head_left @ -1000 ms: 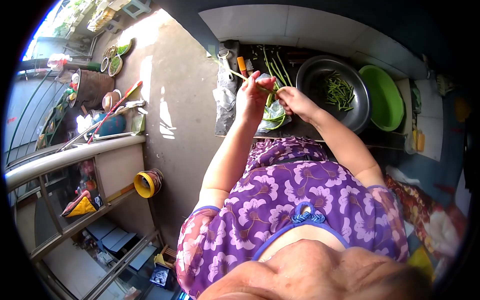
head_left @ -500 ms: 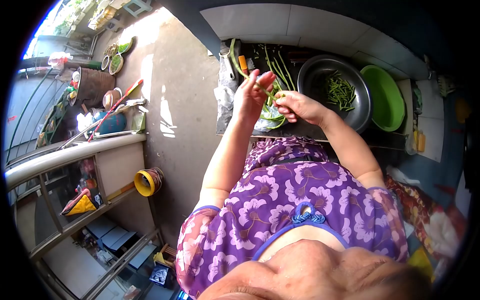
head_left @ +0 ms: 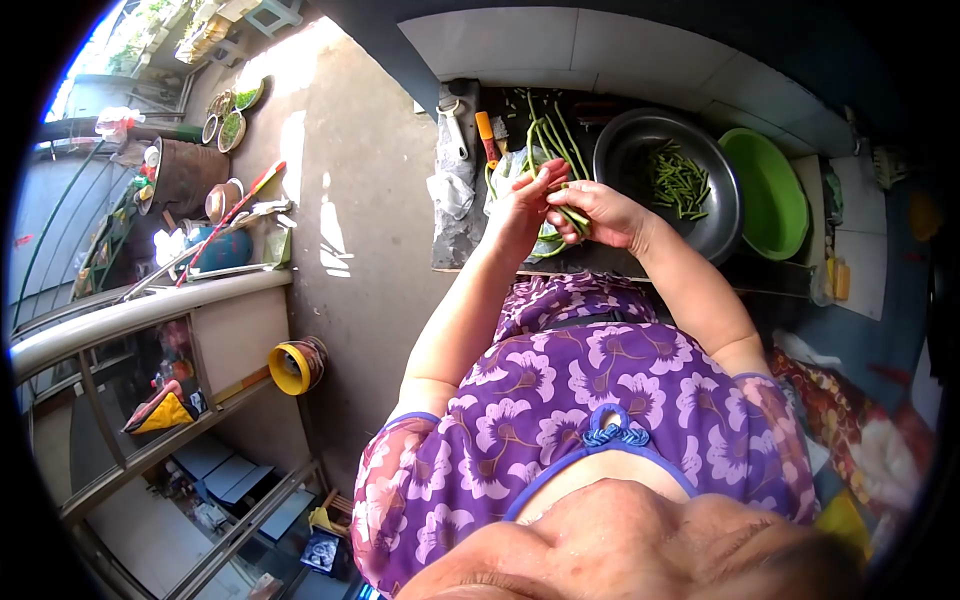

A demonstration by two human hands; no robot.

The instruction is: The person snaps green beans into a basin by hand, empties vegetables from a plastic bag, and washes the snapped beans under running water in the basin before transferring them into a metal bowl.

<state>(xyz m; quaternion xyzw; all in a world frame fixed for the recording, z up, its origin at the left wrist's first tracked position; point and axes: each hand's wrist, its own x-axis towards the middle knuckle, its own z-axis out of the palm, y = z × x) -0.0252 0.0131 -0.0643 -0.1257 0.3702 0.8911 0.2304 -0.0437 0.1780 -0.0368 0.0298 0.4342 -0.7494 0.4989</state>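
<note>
- The right hand [head_left: 602, 212] is curled narrow around a small bunch of green bean lengths [head_left: 573, 217], whose ends poke out below its fingers.
- The left hand [head_left: 522, 208] is held up just beside it, palm turned inward, its fingertips close to those of the right (whether they touch, or pinch a bean between them, I cannot tell).
- Directly beyond the grip, long beans [head_left: 568, 140] lie stretched out on the dark counter [head_left: 612, 262], pointing away from the body.
- Around and under the grip is a clear plastic bag [head_left: 510, 170], partly hidden by the hands.
- Just right of the grip stands a wide dark basin [head_left: 624, 170], with short bean pieces [head_left: 682, 182] heaped inside it.
- Farther right, past that basin, is a bright green basin [head_left: 768, 195], tilted in the view.
- Left of the grip and a little beyond it lies a tool with an orange handle [head_left: 485, 127]; farther left is a white-handled utensil [head_left: 455, 132], with crumpled plastic [head_left: 450, 196] on its near side.
- On the body's side of the grip is a purple flowered garment [head_left: 600, 375].
- Well apart to the left, a yellow bucket [head_left: 288, 369] sits down on the floor [head_left: 385, 220].
</note>
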